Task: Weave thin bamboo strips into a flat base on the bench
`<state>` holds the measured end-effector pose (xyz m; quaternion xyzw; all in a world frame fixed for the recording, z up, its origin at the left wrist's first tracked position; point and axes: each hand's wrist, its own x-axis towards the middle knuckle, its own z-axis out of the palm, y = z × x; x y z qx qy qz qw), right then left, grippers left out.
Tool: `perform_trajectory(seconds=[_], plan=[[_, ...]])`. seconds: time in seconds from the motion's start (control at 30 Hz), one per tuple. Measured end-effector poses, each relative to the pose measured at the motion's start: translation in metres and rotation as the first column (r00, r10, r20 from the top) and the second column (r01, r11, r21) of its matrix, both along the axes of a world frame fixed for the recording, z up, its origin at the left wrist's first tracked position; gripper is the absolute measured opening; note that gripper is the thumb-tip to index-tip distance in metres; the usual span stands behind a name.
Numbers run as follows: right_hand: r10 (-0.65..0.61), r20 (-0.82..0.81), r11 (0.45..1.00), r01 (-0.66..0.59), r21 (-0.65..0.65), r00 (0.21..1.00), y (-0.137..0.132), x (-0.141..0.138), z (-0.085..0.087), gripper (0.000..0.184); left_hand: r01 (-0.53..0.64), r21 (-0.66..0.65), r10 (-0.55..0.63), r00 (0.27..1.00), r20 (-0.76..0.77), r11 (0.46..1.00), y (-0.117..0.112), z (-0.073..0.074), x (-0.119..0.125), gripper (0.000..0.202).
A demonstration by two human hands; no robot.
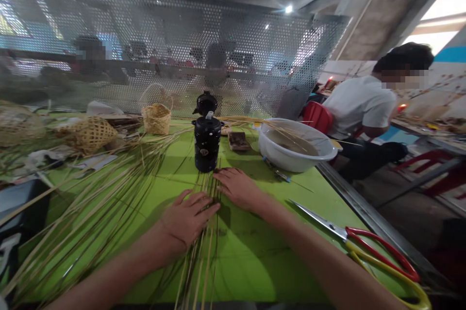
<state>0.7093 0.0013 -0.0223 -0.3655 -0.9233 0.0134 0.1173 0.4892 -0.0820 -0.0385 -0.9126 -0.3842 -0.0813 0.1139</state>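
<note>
A narrow row of thin plant strips (pixel 208 252) runs from the front table edge towards the base of a black flask (pixel 207 147), whose lid stands up. My left hand (pixel 189 218) lies over these strips with its fingers stretched out. Farther forward, my right hand (pixel 238 187) has its fingers extended flat onto the far part of the strips, close to the flask's base. Neither hand shows a closed grip. The strip ends near the flask are partly hidden by my fingers.
Many loose strips (pixel 105 203) fan across the left. Woven baskets (pixel 157 120) stand behind them. At right are a white basin (pixel 298 157) and large scissors (pixel 337 230) with red and yellow handles. A dark block (pixel 238 141) lies near the flask. A person (pixel 360 106) sits beyond the table.
</note>
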Motion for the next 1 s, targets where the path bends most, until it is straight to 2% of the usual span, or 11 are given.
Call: perform_trajectory(seconds=[0.37, 0.53, 0.63, 0.77, 0.9, 1.0], plan=[[0.001, -0.002, 1.000, -0.001, 0.001, 1.000, 0.002, -0.001, -0.003, 0.042, 0.001, -0.009, -0.001, 1.000, 0.021, 1.000, -0.003, -0.002, 0.003, 0.031], [-0.070, -0.007, 0.997, 0.070, 0.014, 0.998, -0.005, 0.010, 0.010, 0.047, 0.004, -0.031, -0.003, 1.000, 0.019, 1.000, -0.002, -0.004, 0.002, 0.032], [-0.160, -0.059, 0.987, 0.160, -0.001, 0.985, -0.018, 0.046, 0.029, 0.049, 0.013, -0.048, -0.012, 1.000, 0.017, 0.999, -0.002, 0.000, 0.002, 0.033], [-0.359, -0.011, 0.930, 0.357, -0.082, 0.933, -0.054, 0.123, 0.054, 0.042, 0.052, -0.034, -0.051, 0.998, 0.036, 0.998, 0.003, -0.002, 0.000, 0.041], [-0.570, 0.210, 0.788, 0.601, -0.135, 0.794, -0.100, 0.189, 0.059, 0.037, 0.071, 0.013, -0.071, 0.995, 0.067, 0.997, 0.012, -0.015, -0.004, 0.040], [-0.654, 0.333, 0.687, 0.717, -0.115, 0.680, -0.125, 0.215, 0.053, 0.042, 0.086, 0.046, -0.089, 0.993, 0.081, 0.995, 0.015, -0.021, -0.006, 0.043]])
